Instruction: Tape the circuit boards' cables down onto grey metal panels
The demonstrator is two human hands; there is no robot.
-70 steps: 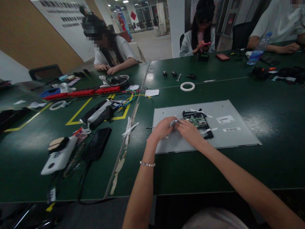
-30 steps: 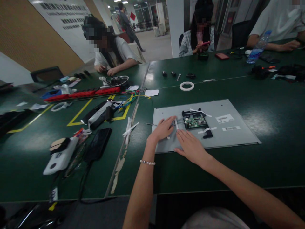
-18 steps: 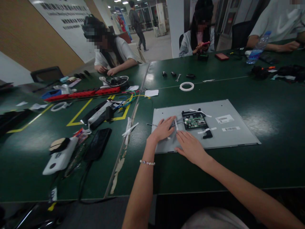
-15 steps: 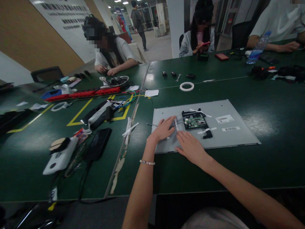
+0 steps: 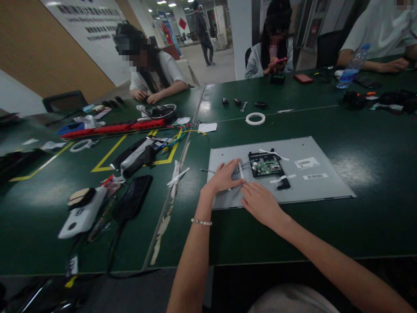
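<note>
A flat grey panel (image 5: 321, 178) lies on the green table, carrying a green circuit board (image 5: 267, 166) on a black bracket held by white tape strips. Left of the board, a narrow strip of white tape (image 5: 241, 170) crosses a thin cable. My left hand (image 5: 223, 177) rests on the panel, its index finger at the strip's upper end and its thumb stretched apart toward the lower end. My right hand (image 5: 260, 201) has its bent fingers closed together at the strip's lower end, touching the left thumb. The exact grip is partly hidden.
Beyond the panel lie a white tape roll (image 5: 255, 118) and a small wrench (image 5: 244, 106). To the left are a black phone (image 5: 134, 198), a white device (image 5: 83, 215) and a red power strip (image 5: 117, 128). Other people sit across the table; a water bottle (image 5: 353, 69) stands far right.
My right fingers have curled and drawn down toward the strip's lower end. My left thumb has spread down to meet them. A person in the background has walked to the right.
</note>
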